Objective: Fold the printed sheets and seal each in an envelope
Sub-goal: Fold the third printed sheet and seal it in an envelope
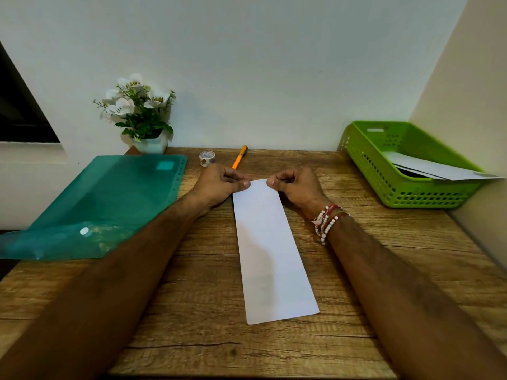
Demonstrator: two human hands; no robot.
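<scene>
One white sheet (271, 250); one green basket (367, 165); one teal folder (109, 201); one orange pen (239, 157); one tape roll (206, 158); one flower pot (151, 145).

long white folded sheet (271, 248) lies flat (narrow strip) on wooden desk (192, 311).

folder (109, 198) left on desk (192, 311) | sheet (271, 250) centre | basket (406, 171) right | tape (206, 158), pen (239, 156) behind

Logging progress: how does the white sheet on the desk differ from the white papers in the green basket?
The white sheet lies flat on the desk; the white papers lean in the green basket, overhanging its rim. The left hand and right hand pinch the sheet's far corners; the papers are untouched. Both look white.
</scene>
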